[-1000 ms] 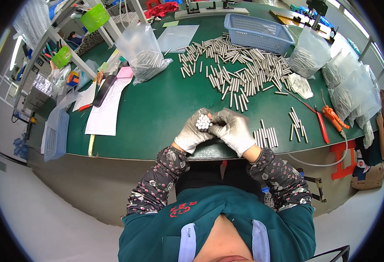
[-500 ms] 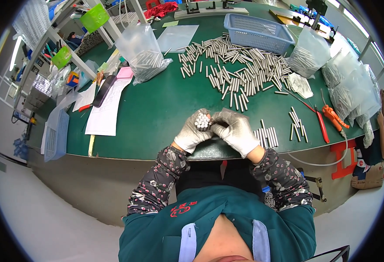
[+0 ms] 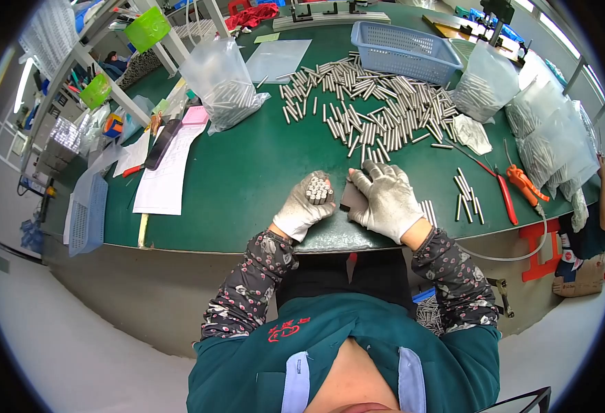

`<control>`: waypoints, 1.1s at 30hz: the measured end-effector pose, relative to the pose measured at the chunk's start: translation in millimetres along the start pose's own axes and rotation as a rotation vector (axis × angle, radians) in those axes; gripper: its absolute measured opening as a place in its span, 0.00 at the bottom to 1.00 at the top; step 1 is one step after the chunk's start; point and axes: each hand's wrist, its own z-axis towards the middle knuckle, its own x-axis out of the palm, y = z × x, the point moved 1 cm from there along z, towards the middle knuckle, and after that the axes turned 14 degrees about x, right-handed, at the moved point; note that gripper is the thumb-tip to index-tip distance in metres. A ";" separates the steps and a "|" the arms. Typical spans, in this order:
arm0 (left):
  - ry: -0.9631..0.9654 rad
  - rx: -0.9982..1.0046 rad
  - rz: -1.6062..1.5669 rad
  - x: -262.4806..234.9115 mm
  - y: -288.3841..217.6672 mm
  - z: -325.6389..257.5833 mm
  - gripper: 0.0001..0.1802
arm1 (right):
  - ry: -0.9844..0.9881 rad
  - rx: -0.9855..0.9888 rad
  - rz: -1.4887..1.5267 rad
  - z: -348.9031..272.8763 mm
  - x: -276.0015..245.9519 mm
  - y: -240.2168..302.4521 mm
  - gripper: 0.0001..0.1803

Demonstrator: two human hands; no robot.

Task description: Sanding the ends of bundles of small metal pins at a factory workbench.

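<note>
Nearest, bottom of frame: floral sleeve covers run up to the table edge. Left hand, lower centre, gloved, fingers curled tightly round an upright bundle of steel pins, ends showing. The person now holds it one-handed; half a second ago the right hand was up against it.

Right hand, also gloved, has gone up and away to the right, well apart from the bundle. Fingers loosely spread, thumb apart, tips at the lower edge of the pin pile; cannot tell if they pinch a pin. Reading: attention has shifted from the bundle to the loose pins. A dark flat block shows beside the palm, more of it exposed than before.

Right of that hand, a short pin row, partly covered; then a small loose pin group, red-handled tool, orange air gun.

Farther, the pile spreads across upper centre, blue perforated basket behind.
</note>
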 end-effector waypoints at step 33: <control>-0.020 0.005 0.298 -6.3 7.6 -3.8 0.23 | -0.136 -0.056 0.062 14.8 -13.3 -20.4 0.35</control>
